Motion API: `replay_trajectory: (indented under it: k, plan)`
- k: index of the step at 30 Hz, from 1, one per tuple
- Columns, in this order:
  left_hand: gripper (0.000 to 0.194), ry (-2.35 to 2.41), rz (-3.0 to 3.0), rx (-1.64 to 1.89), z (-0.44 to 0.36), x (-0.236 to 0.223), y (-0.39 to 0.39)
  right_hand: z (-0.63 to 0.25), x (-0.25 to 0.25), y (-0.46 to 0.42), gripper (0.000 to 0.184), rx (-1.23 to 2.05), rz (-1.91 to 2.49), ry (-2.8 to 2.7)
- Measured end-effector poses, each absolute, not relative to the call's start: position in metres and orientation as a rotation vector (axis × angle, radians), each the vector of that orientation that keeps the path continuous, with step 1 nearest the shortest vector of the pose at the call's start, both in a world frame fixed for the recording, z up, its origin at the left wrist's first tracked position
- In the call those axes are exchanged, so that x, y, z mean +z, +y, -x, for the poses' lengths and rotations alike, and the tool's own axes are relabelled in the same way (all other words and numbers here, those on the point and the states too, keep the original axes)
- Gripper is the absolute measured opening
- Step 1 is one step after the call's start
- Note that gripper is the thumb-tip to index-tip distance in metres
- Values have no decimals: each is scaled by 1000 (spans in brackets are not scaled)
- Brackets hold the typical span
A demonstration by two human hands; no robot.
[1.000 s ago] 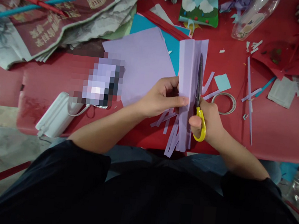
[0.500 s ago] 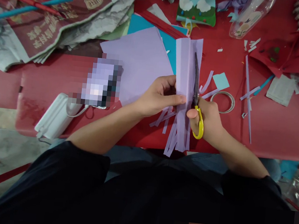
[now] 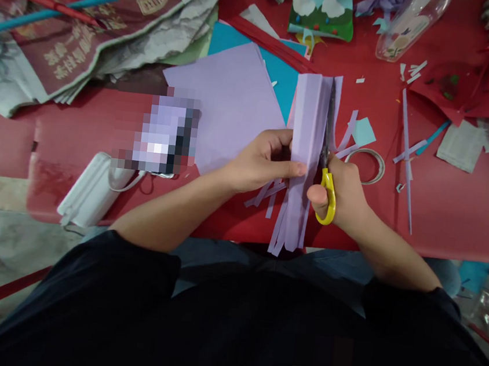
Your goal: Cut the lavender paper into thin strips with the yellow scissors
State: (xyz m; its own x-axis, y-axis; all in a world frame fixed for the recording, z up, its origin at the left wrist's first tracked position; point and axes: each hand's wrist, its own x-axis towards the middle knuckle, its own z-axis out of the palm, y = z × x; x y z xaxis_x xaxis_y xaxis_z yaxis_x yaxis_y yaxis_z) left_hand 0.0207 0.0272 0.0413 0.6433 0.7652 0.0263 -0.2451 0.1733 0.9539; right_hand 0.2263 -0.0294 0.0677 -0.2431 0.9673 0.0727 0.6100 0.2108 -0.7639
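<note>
My left hand point(image 3: 268, 159) pinches a folded strip of purple paper point(image 3: 307, 120), thumb on top and fingers behind, holding it upright over the table's near edge. In my right hand point(image 3: 344, 190) is a pair of scissors point(image 3: 327, 200) with yellow handles, my thumb through one loop. Its dark blades lie along the right side of the folded paper, near a narrow purple flap at the top right. Cut purple strips point(image 3: 280, 227) hang or lie just below the paper. Flat purple sheets point(image 3: 231, 94) rest beyond my left hand, over a blue sheet point(image 3: 224, 41).
A roll of tape point(image 3: 379, 168) and a light blue paper square point(image 3: 364, 131) lie right of the scissors. At left are a white power bank point(image 3: 90, 190) with a cable and a blurred-out phone point(image 3: 162, 133). Crumpled newspaper point(image 3: 153, 51) fills the far left; a clear bottle point(image 3: 411, 29) lies at the back.
The folded paper has shifted slightly right and nearer me, and stands straighter. The scissors have moved a little right, and their blades now look closed along the paper's edge.
</note>
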Motion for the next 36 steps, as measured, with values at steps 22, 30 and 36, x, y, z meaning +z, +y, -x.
replay_trajectory:
  k: [22, 30, 36]
  plan:
    - [42, 497, -1153, 754, -23, 31, 27, -224, 68, -35, 83, 909, 1479, -1771]
    - [40, 631, -1041, 953, -23, 37, 29, -224, 75, -28, 54, 971, 1460, -1639]
    - [47, 685, -1003, 1018, -26, 31, 30, -222, 70, -29, 28, 1141, 1388, -1625]
